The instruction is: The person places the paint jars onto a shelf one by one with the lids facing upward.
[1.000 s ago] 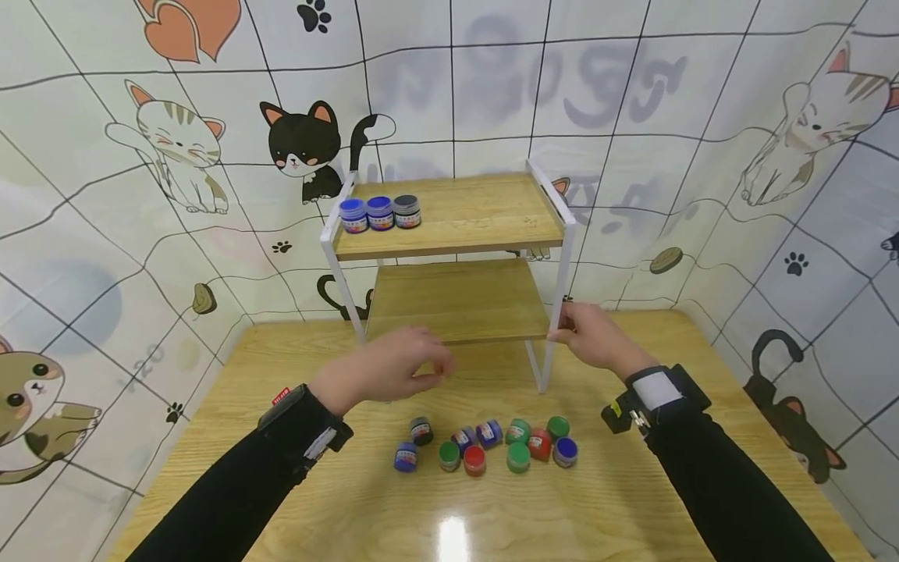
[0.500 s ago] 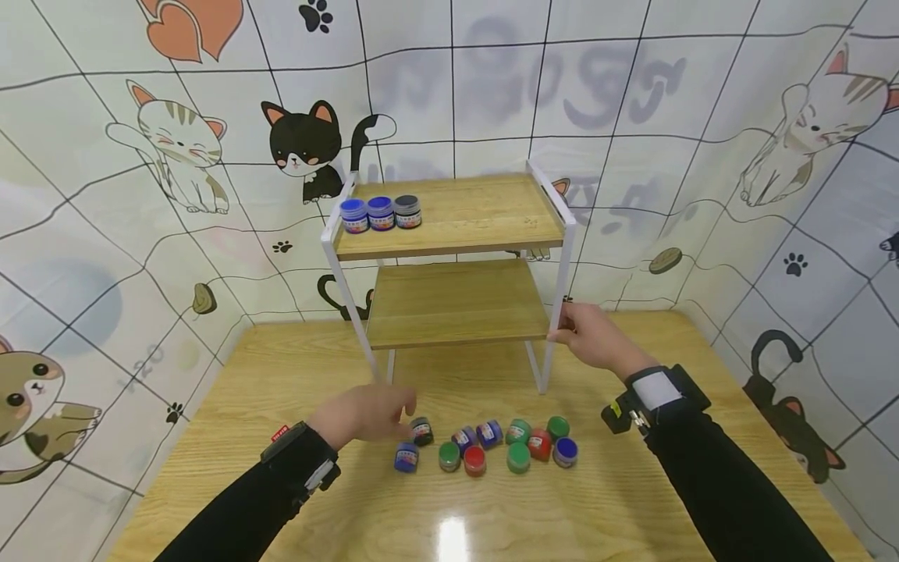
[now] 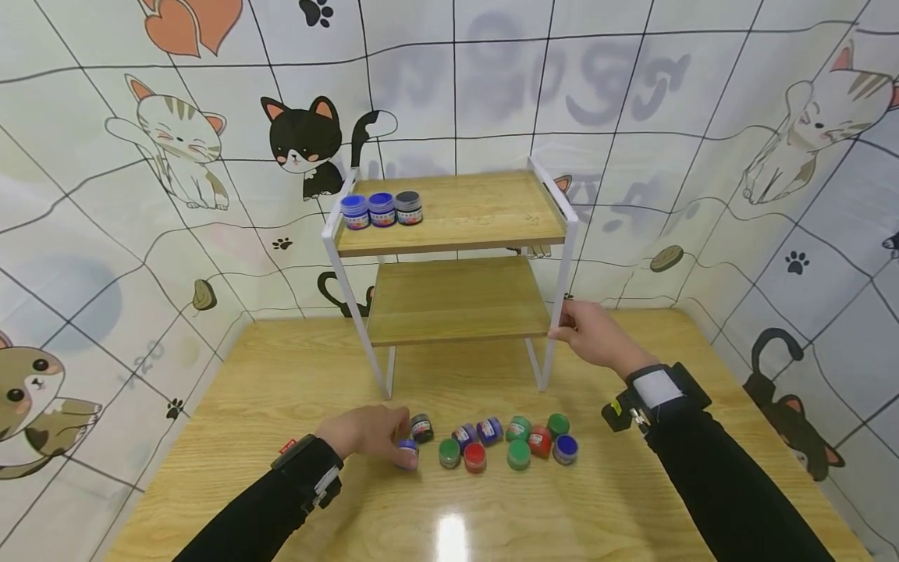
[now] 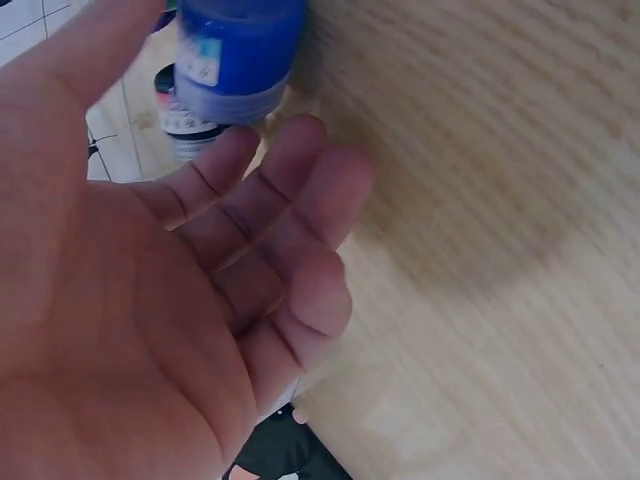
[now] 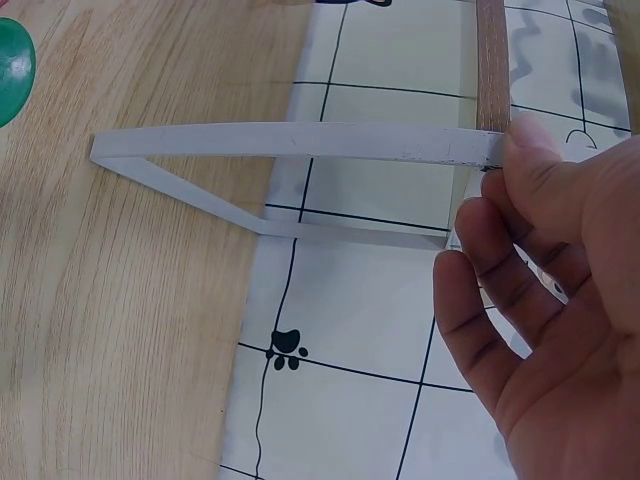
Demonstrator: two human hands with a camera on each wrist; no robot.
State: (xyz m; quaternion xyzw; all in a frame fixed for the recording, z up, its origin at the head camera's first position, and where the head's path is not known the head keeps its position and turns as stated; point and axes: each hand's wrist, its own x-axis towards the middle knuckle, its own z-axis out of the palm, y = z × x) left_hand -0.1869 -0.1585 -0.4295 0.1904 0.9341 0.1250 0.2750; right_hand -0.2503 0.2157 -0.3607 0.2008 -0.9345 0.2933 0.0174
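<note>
My left hand (image 3: 368, 433) is low over the table, its thumb and forefinger on either side of a blue-lidded paint jar (image 3: 407, 446). In the left wrist view this jar (image 4: 240, 50) lies just past the fingertips, with the loosely bent fingers not wrapped round it. Beside it is a black paint jar (image 3: 421, 428). My right hand (image 3: 593, 334) pinches the white right post of a two-tier wooden shelf (image 3: 456, 300) at the lower board's corner. The right wrist view shows thumb and forefinger on the white frame (image 5: 300, 140).
Several more paint jars lie or stand in front of the shelf, among them a red jar (image 3: 474, 458), a green jar (image 3: 449, 453) and a blue one (image 3: 565, 449). Two blue jars (image 3: 382, 210) and a dark grey jar (image 3: 409, 208) stand on the top board's left. A cat-printed wall covering surrounds the table.
My left hand has come down from in front of the lower board, moving left and toward me to the blue jar. The right hand has stayed on the shelf post.
</note>
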